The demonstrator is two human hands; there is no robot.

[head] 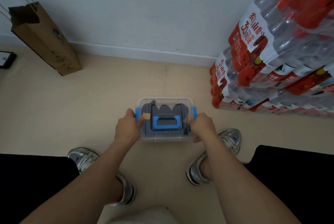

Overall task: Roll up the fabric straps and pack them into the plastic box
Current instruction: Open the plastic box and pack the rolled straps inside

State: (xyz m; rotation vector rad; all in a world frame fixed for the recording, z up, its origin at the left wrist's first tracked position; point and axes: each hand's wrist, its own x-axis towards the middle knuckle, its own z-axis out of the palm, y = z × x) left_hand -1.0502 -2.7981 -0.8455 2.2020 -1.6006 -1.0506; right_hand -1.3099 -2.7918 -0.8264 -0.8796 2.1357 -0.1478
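So the plastic box (180, 101) sits right between the hands, lid on, long axis running hand to hand. Left hand (126, 128) grips one end by the blue latch (137, 113), right hand (203, 126) grips the other, both equally close. Rolled fabric straps (164, 110) show dark through the lid, so I'd say it's basically packed.

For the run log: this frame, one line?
plastic box: closed | fabric straps: inside | left hand: grips left side | right hand: grips right side
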